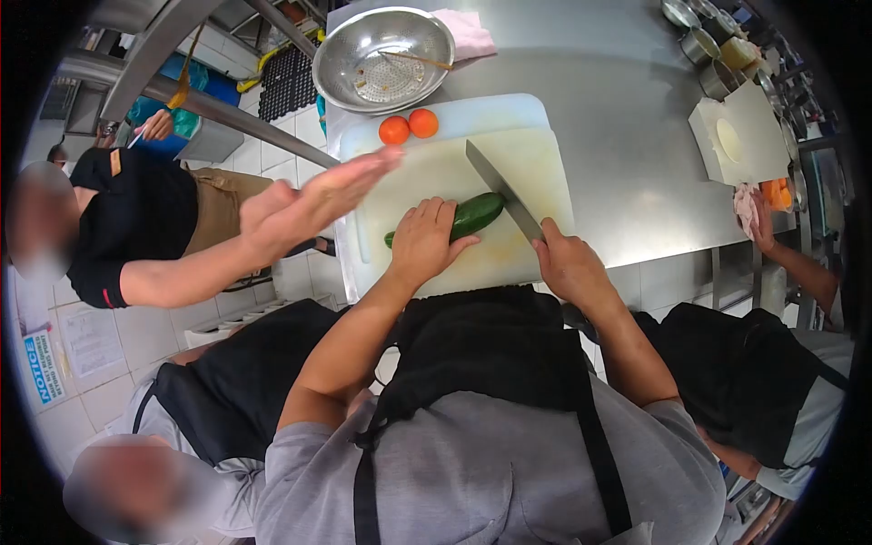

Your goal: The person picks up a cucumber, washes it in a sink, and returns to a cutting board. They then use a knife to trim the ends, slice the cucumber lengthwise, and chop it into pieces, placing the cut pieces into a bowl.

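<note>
A dark green cucumber (478, 214) lies slantwise on the pale cutting board (536, 173). My left hand (424, 238) is wrapped over its middle and left part, the thumb along the near side. In my right hand (570, 263) is the handle of a large knife (505, 188), whose blade points up and left. The blade stands just beside the cucumber's right end; whether the two touch I cannot tell. Two orange-red round items (394, 130) sit at the board's upper left.
Another person's outstretched hand (327, 195) hovers over the board's left side. Beyond the board stands a steel colander (383, 59), with a pink cloth (463, 34) beside it. A white box (738, 136) is at the right. Co-workers stand on both sides.
</note>
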A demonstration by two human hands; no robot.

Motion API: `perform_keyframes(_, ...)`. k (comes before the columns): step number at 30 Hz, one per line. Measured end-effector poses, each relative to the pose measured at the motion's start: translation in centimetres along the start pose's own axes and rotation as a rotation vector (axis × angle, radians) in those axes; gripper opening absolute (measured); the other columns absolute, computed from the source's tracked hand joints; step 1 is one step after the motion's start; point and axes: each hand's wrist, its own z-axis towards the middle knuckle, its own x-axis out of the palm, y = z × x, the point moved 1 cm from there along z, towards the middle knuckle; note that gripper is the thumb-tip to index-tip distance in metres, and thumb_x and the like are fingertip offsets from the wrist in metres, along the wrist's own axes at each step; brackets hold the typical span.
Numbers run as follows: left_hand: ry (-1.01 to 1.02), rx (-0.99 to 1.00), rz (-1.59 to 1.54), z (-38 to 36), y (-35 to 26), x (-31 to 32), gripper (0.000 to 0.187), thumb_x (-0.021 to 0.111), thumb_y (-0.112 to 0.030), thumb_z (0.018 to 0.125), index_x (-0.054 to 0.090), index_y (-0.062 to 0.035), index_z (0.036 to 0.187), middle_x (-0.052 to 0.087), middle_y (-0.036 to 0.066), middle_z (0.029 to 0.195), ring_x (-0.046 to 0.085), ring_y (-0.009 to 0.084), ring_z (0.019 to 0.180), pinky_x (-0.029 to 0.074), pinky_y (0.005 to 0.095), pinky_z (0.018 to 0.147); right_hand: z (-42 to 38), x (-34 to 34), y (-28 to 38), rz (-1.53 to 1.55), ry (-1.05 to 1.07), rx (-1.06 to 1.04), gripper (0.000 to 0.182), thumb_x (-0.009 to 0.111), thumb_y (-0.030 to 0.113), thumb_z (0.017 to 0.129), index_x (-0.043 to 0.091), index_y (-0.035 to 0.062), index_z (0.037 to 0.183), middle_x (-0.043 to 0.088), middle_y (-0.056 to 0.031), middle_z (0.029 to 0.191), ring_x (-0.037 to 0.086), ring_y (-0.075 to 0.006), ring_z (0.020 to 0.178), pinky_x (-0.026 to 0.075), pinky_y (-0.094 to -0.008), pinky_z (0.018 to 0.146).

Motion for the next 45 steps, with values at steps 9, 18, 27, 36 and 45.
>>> perform_keyframes(9,-0.017,-0.183,-0.101,1.6,2.9,-3.0,0.062,0.081,-0.039,0.084,0.061,0.0014,0.127,0.070,0.022,0.111,0.066,0.0420,0.102,0.052,0.0485,0.089,-0.5,0.5,0.0,-0.024,-0.042,-0.014,0.021,0.051,0.022,0.103,0.047,0.0016,0.109,0.067,-0.0274,0.076,0.066,-0.0499,0.076,0.052,-0.0604,0.071)
perform_keyframes(18,0.036,-0.169,0.019,2.0,7.6,-3.3,0.061,0.079,-0.036,0.084,0.060,0.0035,0.126,0.069,0.021,0.108,0.067,0.0395,0.100,0.052,0.0476,0.089,-0.7,0.6,0.0,0.001,-0.035,0.016,0.022,0.052,0.022,0.104,0.048,0.0012,0.109,0.068,-0.0272,0.077,0.067,-0.0490,0.078,0.052,-0.0599,0.072)
perform_keyframes(27,-0.010,-0.089,0.003,2.3,5.4,-3.6,0.057,0.081,-0.027,0.082,0.062,0.0036,0.127,0.063,0.019,0.112,0.062,0.0384,0.105,0.053,0.0458,0.090,-0.5,0.6,-0.2,0.025,-0.055,-0.003,0.022,0.053,0.022,0.103,0.048,0.0010,0.108,0.068,-0.0275,0.077,0.067,-0.0493,0.077,0.052,-0.0602,0.070)
perform_keyframes(36,0.165,0.061,-0.038,1.0,-0.5,-3.7,0.060,0.082,-0.033,0.081,0.062,0.0038,0.124,0.063,0.019,0.111,0.060,0.0371,0.103,0.051,0.0455,0.089,-0.4,0.4,-0.1,0.012,-0.034,0.013,0.022,0.053,0.022,0.103,0.048,0.0009,0.108,0.068,-0.0284,0.078,0.067,-0.0503,0.078,0.052,-0.0604,0.071)
perform_keyframes(45,0.129,0.004,0.109,-0.2,-1.5,0.0,0.060,0.079,-0.041,0.083,0.059,0.0035,0.118,0.062,0.017,0.105,0.062,0.0340,0.097,0.052,0.0439,0.082,-0.8,0.4,-0.1,0.011,-0.060,0.010,0.021,0.053,0.021,0.103,0.049,0.0013,0.108,0.068,-0.0287,0.079,0.066,-0.0507,0.079,0.051,-0.0607,0.072)
